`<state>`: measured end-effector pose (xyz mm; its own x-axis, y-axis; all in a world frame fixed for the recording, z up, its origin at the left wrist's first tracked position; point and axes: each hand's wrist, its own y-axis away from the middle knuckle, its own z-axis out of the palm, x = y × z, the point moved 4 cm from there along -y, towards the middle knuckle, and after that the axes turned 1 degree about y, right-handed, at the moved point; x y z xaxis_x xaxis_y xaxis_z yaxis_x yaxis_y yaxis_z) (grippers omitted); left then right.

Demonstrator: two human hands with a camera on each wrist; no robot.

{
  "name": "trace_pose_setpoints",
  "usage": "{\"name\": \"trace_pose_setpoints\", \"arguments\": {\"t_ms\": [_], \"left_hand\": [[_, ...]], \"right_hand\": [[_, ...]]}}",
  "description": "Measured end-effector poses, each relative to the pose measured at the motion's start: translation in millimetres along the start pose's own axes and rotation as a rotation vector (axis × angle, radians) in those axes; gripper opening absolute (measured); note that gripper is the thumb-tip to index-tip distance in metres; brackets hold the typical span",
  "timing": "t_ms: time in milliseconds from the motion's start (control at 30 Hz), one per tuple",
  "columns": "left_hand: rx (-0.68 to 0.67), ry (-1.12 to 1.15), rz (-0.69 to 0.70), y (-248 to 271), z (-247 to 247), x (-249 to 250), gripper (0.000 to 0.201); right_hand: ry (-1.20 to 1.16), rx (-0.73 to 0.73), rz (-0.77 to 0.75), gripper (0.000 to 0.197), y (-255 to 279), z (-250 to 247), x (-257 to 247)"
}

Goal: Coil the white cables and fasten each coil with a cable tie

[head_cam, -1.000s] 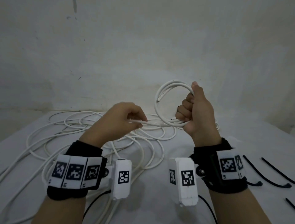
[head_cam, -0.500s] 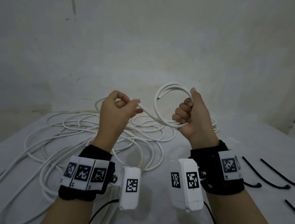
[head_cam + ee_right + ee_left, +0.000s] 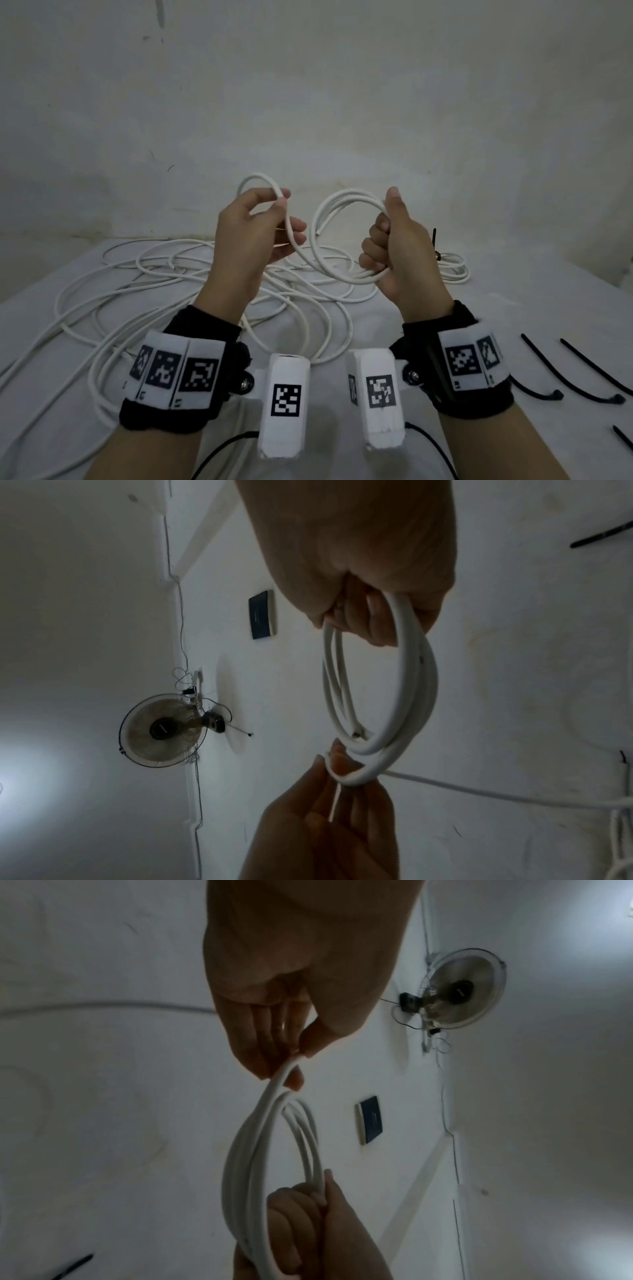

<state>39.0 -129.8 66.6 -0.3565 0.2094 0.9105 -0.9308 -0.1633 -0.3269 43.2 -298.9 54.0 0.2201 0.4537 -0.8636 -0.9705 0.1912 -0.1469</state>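
My right hand (image 3: 394, 246) grips a small coil of white cable (image 3: 329, 219) held upright above the table, thumb up on its top. The coil (image 3: 404, 685) shows a few turns and a cut end inside the ring. My left hand (image 3: 270, 222) is raised beside it and pinches the running white cable (image 3: 260, 180) between thumb and fingers, making a fresh loop. In the left wrist view the left fingers (image 3: 267, 1047) hold that strand (image 3: 274, 1091) just short of the coil. The loose cable (image 3: 144, 284) lies tangled on the white table.
Several black cable ties (image 3: 582, 377) lie on the table (image 3: 513, 308) at the right. A coiled white cable fastened with a black tie (image 3: 452, 265) sits behind my right hand. A plain wall (image 3: 308, 102) stands close behind the table.
My left hand rose from table level and carried the cable up and round into a new loop next to the coil. My right hand stayed put, holding the coil.
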Motion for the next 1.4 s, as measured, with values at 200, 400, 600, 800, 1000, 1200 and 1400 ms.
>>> {"name": "trace_pose_setpoints", "arguments": {"t_ms": [200,400,600,800,1000,1200,1400], "left_hand": [[-0.003,-0.358,0.270,4,-4,15,0.021],[0.061,-0.664,0.448,7,-5,21,0.025],[-0.089,-0.597,0.403,5,4,17,0.025],[-0.265,-0.472,0.381,9,17,11,0.028],[-0.193,-0.439,0.388,8,15,11,0.045],[-0.194,-0.426,0.376,9,15,9,0.034],[-0.236,-0.336,0.254,7,14,9,0.033]], "right_hand": [[0.096,-0.118,0.003,0.047,6,11,3],[0.103,-0.147,-0.018,0.047,10,14,-1],[0.251,-0.211,-0.071,0.052,15,21,6],[0.289,-0.259,-0.104,0.048,17,26,7],[0.598,-0.294,-0.458,0.022,19,29,-2],[0.893,-0.247,-0.903,0.017,24,31,-8],[0.920,-0.175,-1.042,0.015,25,29,-7]]}}
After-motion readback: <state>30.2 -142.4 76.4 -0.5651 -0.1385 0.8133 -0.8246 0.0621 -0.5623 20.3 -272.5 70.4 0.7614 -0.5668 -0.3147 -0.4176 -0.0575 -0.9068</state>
